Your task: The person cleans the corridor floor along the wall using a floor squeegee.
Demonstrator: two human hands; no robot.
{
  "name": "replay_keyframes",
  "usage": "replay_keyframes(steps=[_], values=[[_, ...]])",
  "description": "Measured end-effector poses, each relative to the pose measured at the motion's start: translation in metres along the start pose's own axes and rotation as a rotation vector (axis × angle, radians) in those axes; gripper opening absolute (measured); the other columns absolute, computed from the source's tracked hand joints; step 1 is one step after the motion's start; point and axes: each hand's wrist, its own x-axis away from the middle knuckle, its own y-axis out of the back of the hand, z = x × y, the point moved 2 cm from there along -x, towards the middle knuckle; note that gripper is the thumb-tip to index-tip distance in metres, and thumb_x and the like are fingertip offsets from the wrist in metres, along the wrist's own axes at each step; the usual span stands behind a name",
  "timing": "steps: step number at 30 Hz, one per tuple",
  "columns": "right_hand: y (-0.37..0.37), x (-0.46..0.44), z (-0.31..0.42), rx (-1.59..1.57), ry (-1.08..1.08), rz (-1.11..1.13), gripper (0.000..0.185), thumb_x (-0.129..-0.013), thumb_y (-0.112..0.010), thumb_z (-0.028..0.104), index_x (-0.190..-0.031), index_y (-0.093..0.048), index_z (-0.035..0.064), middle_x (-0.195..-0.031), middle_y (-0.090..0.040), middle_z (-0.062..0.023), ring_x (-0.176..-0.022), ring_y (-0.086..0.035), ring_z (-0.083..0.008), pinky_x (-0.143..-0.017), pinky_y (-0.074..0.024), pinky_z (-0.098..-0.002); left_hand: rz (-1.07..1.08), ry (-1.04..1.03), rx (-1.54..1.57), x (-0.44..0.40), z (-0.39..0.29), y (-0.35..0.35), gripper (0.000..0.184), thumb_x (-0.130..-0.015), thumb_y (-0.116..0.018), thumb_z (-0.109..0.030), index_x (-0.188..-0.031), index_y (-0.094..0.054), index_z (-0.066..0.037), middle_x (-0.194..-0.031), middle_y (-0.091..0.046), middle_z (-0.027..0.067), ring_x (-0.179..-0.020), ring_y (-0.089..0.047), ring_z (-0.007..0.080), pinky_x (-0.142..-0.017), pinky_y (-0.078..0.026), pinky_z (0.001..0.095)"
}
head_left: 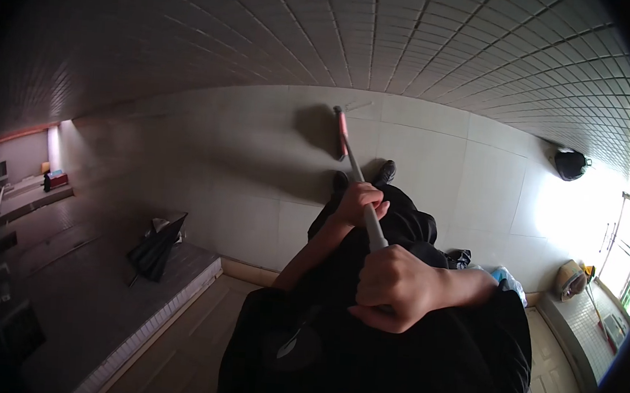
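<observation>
Slanting away from the person's body, the long, straight grey pole (pixel 374 228) points forward and down across the pale tiled floor (pixel 424 149), its long axis leaning slightly left toward the far end. At that end sits a narrow red head with a dark tip (pixel 342 129), whose own length runs nearly in line with the view's upright, a little askew of the pole. It lies out ahead of the black shoes (pixel 385 174), short of the grey tiled wall (pixel 383 51); whether it touches the floor is hard to tell. The pole looks smooth and plain, thicker and lighter near the body and slimmer and darker toward the head; the head is slightly blurred, with a soft shadow to its left. The left hand (pixel 362 203) has its fingers curled closed around the pole partway along, and the right hand (pixel 394 290) has its fingers wrapped tightly around the near end, hiding the tip. Between the two hands a bare stretch of pole shows; beyond the left fingers it runs on uncovered to the head.
</observation>
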Motion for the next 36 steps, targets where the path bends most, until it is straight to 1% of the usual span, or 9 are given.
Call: replay_keyframes(steps=[6, 9, 12, 14, 16, 21, 24, 29, 36], values=[[-0.005, -0.022, 0.024, -0.149, 0.131, 0.038, 0.034, -0.075, -0.065, 0.010, -0.053, -0.039, 0.0096, -0.051, -0.039, -0.0022, -0.044, -0.044, -0.0218, -0.043, -0.0340, -0.0350, 0.108, -0.055, 0.031, -0.002, -0.022, 0.025, 0.033, -0.066, -0.066, -0.007, -0.050, -0.037, -0.009, -0.047, -0.044, 0.0078, -0.044, -0.049, 0.0291, -0.044, -0.037, 0.0386], [-0.014, -0.030, 0.030, -0.191, 0.166, 0.064, 0.035, -0.077, -0.064, 0.010, -0.053, -0.038, 0.0094, -0.052, -0.039, -0.0025, -0.044, -0.044, -0.0215, -0.044, -0.0340, -0.0343, 0.117, -0.021, 0.019, 0.006, -0.033, 0.038, 0.035, -0.070, -0.065, -0.014, -0.050, -0.038, -0.008, -0.045, -0.043, 0.0102, -0.043, -0.048, 0.0322, -0.043, -0.038, 0.0422], [-0.028, -0.031, 0.024, -0.229, 0.203, 0.065, 0.035, -0.078, -0.062, 0.009, -0.053, -0.038, 0.0088, -0.053, -0.039, -0.0039, -0.044, -0.044, -0.0228, -0.044, -0.0333, -0.0346, 0.097, -0.022, -0.049, 0.024, -0.036, 0.054, 0.036, -0.070, -0.065, -0.014, -0.049, -0.038, -0.008, -0.045, -0.043, 0.0104, -0.042, -0.048, 0.0322, -0.042, -0.037, 0.0421], [-0.037, -0.030, 0.015, -0.243, 0.191, 0.053, 0.034, -0.078, -0.062, 0.009, -0.054, -0.038, 0.0084, -0.054, -0.040, -0.0047, -0.045, -0.044, -0.0239, -0.044, -0.0333, -0.0353, 0.092, -0.023, -0.076, 0.039, -0.031, 0.066, 0.036, -0.070, -0.065, -0.014, -0.048, -0.037, -0.008, -0.045, -0.043, 0.0105, -0.042, -0.048, 0.0321, -0.042, -0.037, 0.0420], [-0.045, -0.028, 0.004, -0.286, 0.170, 0.030, 0.033, -0.078, -0.061, 0.007, -0.054, -0.038, 0.0076, -0.054, -0.040, -0.0063, -0.046, -0.044, -0.0259, -0.046, -0.0335, -0.0366, 0.157, 0.071, -0.070, 0.056, -0.017, 0.076, 0.038, -0.071, -0.066, -0.014, -0.047, -0.037, -0.008, -0.045, -0.043, 0.0111, -0.042, -0.049, 0.0322, -0.041, -0.036, 0.0421], [-0.068, -0.024, -0.024, -0.322, 0.077, -0.025, 0.032, -0.079, -0.061, 0.002, -0.056, -0.039, 0.0037, -0.055, -0.041, -0.0094, -0.052, -0.046, -0.0288, -0.051, -0.0345, -0.0382, 0.179, 0.170, -0.117, 0.100, 0.002, 0.099, 0.039, -0.071, -0.067, -0.016, -0.048, -0.037, -0.008, -0.045, -0.044, 0.0123, -0.043, -0.049, 0.0332, -0.041, -0.036, 0.0425], [-0.083, -0.027, -0.037, -0.347, 0.000, -0.060, 0.032, -0.080, -0.059, 0.000, -0.056, -0.037, 0.0012, -0.055, -0.040, -0.0115, -0.053, -0.045, -0.0303, -0.053, -0.0340, -0.0386, 0.129, 0.243, -0.151, 0.118, 0.006, 0.110, 0.039, -0.071, -0.068, -0.018, -0.048, -0.038, -0.007, -0.046, -0.044, 0.0135, -0.044, -0.049, 0.0347, -0.042, -0.036, 0.0431], [-0.108, -0.034, -0.049, -0.360, -0.052, -0.115, 0.033, -0.081, -0.058, -0.001, -0.056, -0.036, 0.0006, -0.055, -0.039, -0.0123, -0.053, -0.044, -0.0309, -0.054, -0.0337, -0.0385, 0.173, 0.242, -0.156, 0.147, 0.013, 0.123, 0.038, -0.071, -0.068, -0.018, -0.049, -0.040, -0.007, -0.047, -0.045, 0.0143, -0.045, -0.049, 0.0356, -0.043, -0.037, 0.0438], [-0.131, -0.043, -0.054, -0.289, -0.108, -0.091, 0.033, -0.081, -0.058, 0.001, -0.056, -0.036, 0.0003, -0.055, -0.040, -0.0133, -0.053, -0.044, -0.0304, -0.053, -0.0333, -0.0385, 0.206, 0.299, -0.116, 0.157, 0.021, 0.115, 0.038, -0.070, -0.069, -0.019, -0.050, -0.040, -0.006, -0.048, -0.046, 0.0145, -0.046, -0.050, 0.0353, -0.044, -0.036, 0.0443]])
